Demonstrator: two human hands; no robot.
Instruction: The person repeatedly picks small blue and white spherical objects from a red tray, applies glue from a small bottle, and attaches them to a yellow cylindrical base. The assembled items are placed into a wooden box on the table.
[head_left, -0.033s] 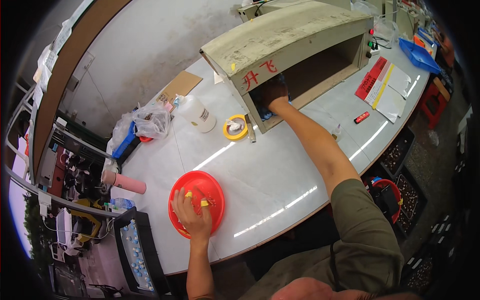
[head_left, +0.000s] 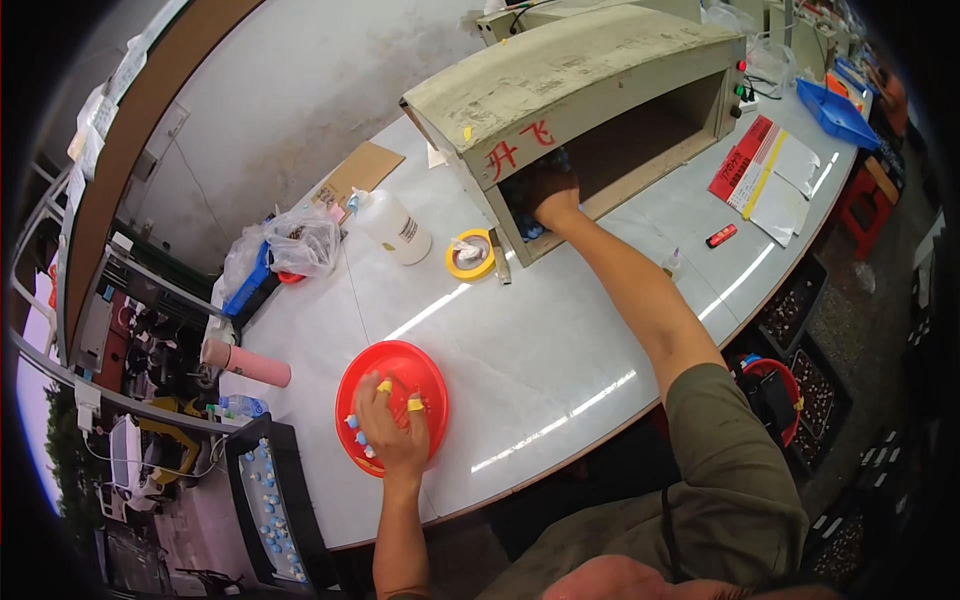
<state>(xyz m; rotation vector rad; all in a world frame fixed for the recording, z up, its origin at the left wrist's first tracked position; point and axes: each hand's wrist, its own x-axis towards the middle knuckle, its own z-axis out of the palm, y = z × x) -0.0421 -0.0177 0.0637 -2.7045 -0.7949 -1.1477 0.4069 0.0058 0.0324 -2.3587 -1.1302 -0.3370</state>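
My left hand (head_left: 396, 440) is over a red round dish (head_left: 425, 365), its fingers half bent. Yellow tape wraps the tips of the thumb and a finger, which stand apart with nothing visible between them. Several small blue-and-white pieces (head_left: 362, 437) show at the hand's outer edge; whether they lie in the dish or touch the fingers is unclear. My right hand (head_left: 553, 195) reaches into the left end of a beige metal box (head_left: 600, 85) with an open front. Blue pieces (head_left: 530, 228) show beside it in the shadow, and its fingers are hidden.
By the box lie a yellow tape roll (head_left: 470, 255), a white bottle (head_left: 393, 228) and a metal blade (head_left: 500, 257). A pink flask (head_left: 247, 362) lies at the left. Below it, a black tray (head_left: 240, 500) holds blue-and-white pieces. A red marker-like tube (head_left: 721, 236) is at the right.
My left hand has shifted slightly right and its outer fingers have bent in, and blue-and-white pieces now show beside them. My right hand has moved slightly within the box.
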